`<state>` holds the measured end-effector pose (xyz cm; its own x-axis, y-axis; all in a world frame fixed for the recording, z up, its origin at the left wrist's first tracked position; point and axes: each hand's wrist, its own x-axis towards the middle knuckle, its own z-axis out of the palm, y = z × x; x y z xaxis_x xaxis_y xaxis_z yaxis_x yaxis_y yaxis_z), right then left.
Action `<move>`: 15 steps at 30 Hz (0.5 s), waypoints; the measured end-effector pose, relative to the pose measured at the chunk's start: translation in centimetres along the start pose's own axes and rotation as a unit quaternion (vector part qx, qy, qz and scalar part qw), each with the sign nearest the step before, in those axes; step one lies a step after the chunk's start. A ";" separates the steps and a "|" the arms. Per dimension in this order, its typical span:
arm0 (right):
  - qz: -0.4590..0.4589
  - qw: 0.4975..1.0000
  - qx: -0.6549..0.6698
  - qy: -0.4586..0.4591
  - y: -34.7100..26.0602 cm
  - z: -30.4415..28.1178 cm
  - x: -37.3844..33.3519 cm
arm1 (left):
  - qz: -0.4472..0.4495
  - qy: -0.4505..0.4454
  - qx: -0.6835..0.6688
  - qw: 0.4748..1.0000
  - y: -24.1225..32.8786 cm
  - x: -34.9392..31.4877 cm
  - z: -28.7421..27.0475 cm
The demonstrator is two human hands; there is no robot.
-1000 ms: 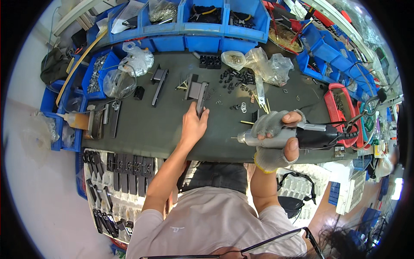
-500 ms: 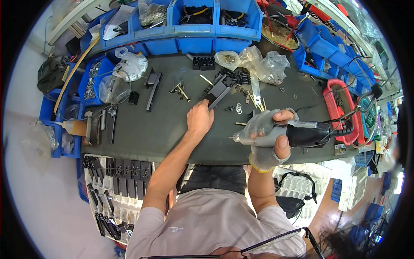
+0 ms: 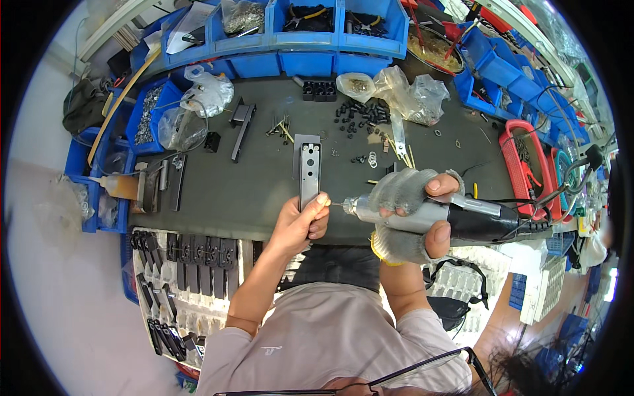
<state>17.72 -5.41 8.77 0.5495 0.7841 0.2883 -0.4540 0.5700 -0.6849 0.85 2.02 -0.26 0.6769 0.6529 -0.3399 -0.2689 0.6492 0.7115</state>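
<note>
My left hand is closed around the lower end of a long dark metal bracket, held upright with its face toward me. Two screw heads show near the bracket's top, with round holes below them, and a flat plate sits behind its upper part. In a grey fingerless glove, my right hand grips a silver and black electric screwdriver. Its thin bit points left, and the tip comes close to my left thumb; whether they touch I cannot tell.
Loose black fittings and a clear bag lie beyond my hands. Blue bins line the back. At the right stands a red basket, at the left a similar bracket. A tray of black parts sits lower left.
My left hand has drawn the bracket nearer to me and turned it upright, face showing. The screwdriver has shifted slightly left and down, its bit now close to my left hand.
</note>
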 end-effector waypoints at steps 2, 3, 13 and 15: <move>0.008 0.999 0.015 -0.032 0.0 0.2 -0.1 | -0.003 0.001 -0.007 1.000 0.2 -0.5 0.2; 0.008 0.999 0.015 -0.032 0.0 0.2 -0.2 | -0.002 0.001 -0.007 1.000 0.2 -0.7 0.2; 0.016 1.000 -0.003 -0.021 0.1 0.1 -0.5 | -0.013 -0.020 0.005 1.000 0.1 -1.1 0.4; 0.019 1.000 -0.010 -0.013 -0.1 0.3 -0.6 | -0.014 -0.026 0.006 1.000 0.0 -1.2 0.4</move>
<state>17.19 -5.88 8.87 0.5135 0.8113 0.2794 -0.4591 0.5349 -0.7093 0.31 1.09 0.36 0.7185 0.6133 -0.3280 -0.2406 0.6617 0.7101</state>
